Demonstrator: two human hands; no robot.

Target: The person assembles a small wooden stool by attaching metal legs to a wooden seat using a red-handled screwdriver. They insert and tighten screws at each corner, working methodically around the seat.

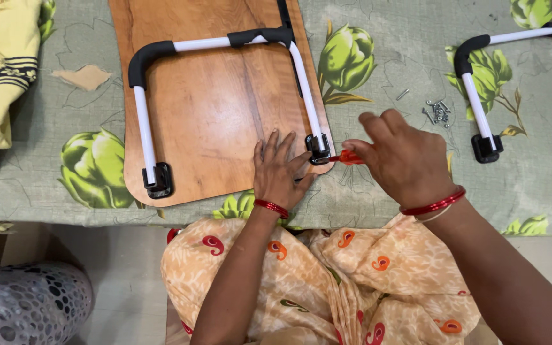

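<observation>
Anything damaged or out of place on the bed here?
Yes: the floral bedsheet has a worn, torn patch at upper left, tan underlayer showing. Loose screws lie scattered right of the wooden board, one apart from the pile.

No packages, labels, signs or screens show anywhere around the wooden board.
</observation>
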